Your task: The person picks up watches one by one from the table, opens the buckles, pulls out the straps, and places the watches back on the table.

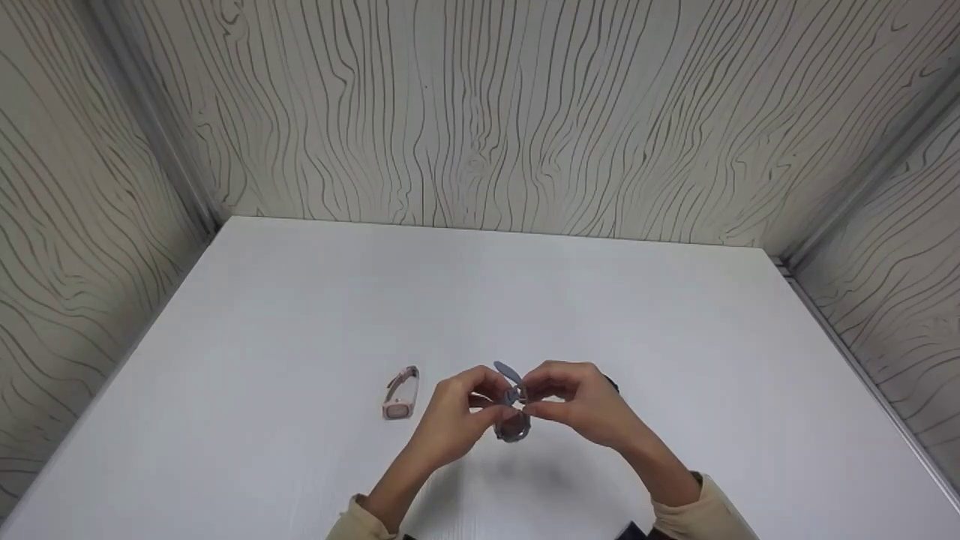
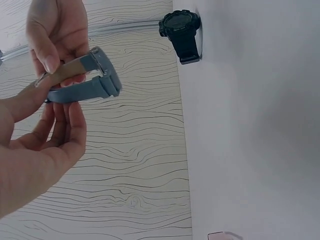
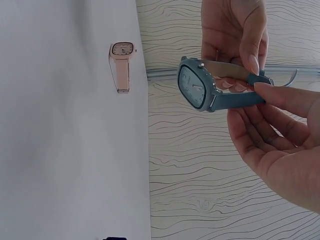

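Both hands hold a blue-grey wristwatch (image 3: 194, 86) by its strap above the white table. Its rounded-square dial faces away from the hands in the right wrist view. My left hand (image 1: 456, 414) pinches the strap (image 2: 75, 92) near the buckle end, thumb on top. Opposite it, my right hand (image 1: 581, 401) pinches the strap with thumb and fingers. The strap is bent into a loop, and a loose tip (image 1: 508, 371) sticks up between the hands. Fingers partly hide the buckle, so I cannot tell whether it is fastened.
A pink watch (image 1: 397, 409) lies on the table (image 1: 300, 315) left of the hands. Beyond the right hand is a black watch (image 2: 181, 31), mostly hidden in the head view. Wood-grain patterned panels (image 1: 480, 112) stand behind and at both sides.
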`<state>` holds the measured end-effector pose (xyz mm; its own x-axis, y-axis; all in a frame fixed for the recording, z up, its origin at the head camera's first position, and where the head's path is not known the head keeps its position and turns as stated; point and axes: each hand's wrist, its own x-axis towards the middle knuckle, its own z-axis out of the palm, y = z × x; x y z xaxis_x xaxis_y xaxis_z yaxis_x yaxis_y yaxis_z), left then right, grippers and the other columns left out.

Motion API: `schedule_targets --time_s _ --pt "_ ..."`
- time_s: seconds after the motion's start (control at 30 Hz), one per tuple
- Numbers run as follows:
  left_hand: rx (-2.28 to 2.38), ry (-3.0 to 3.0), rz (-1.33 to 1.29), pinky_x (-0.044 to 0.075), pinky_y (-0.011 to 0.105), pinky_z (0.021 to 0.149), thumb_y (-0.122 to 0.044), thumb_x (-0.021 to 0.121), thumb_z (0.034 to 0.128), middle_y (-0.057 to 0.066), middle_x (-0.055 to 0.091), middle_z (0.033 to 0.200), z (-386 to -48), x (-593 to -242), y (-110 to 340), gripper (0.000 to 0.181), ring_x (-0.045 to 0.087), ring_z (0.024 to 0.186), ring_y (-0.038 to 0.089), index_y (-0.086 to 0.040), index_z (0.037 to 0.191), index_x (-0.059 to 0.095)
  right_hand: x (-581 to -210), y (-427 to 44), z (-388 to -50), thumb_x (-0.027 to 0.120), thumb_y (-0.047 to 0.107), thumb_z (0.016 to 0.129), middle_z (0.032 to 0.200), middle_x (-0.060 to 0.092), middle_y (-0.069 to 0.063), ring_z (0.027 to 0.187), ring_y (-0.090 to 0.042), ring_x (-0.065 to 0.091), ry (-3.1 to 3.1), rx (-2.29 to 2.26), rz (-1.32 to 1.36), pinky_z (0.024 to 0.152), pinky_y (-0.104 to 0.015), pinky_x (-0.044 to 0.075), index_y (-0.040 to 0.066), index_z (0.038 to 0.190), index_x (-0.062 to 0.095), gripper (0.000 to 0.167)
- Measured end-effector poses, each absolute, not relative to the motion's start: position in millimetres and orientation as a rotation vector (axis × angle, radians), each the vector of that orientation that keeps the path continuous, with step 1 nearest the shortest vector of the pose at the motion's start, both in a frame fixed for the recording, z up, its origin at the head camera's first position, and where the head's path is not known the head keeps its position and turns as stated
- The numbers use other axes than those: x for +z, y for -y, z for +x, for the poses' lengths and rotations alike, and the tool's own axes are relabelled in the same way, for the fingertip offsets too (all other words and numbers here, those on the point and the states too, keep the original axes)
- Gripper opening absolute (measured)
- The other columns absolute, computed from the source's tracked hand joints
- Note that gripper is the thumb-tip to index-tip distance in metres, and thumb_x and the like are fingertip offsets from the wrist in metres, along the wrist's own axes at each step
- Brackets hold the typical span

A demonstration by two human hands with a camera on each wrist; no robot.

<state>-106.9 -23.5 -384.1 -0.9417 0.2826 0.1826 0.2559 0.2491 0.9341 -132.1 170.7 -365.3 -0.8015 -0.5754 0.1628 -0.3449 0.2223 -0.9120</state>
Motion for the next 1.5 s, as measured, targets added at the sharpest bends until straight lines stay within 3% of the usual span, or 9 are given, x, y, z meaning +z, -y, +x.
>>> schedule_targets --time_s 1.07,1.27,1.5 --pt "1.95 -2.415 0.45 0.049 0.024 0.08 -0.002 0.069 0.0783 0.003 0.059 0.091 -107 -388 36 0.02 0.059 0.091 0.019 -0.003 0.096 0.059 -379 -183 -139 0.067 0.003 0.08 0.092 0.064 -0.015 0.086 -0.023 0.063 -2.318 -1.586 -0.782 0.076 -0.028 0.051 0.004 0.097 0.066 0.017" --pt "1.968 -2.423 0.406 0.049 0.025 0.081 -0.003 0.069 0.0782 0.003 0.059 0.092 -108 -390 38 0.02 0.059 0.092 0.019 -0.004 0.095 0.059 -384 -186 -143 0.069 0.008 0.08 0.09 0.065 -0.009 0.086 -0.023 0.062 -2.35 -1.572 -0.748 0.076 -0.029 0.051 0.004 0.096 0.067 0.016" --pt "1.981 -2.436 0.342 0.05 0.026 0.078 -0.008 0.07 0.0793 0.002 0.06 0.091 -112 -397 41 0.018 0.059 0.09 0.018 -0.006 0.095 0.061 -392 -187 -146 0.07 0.009 0.079 0.089 0.063 -0.014 0.083 -0.025 0.062 -2.265 -1.656 -0.649 0.077 -0.033 0.051 0.002 0.095 0.066 0.018"
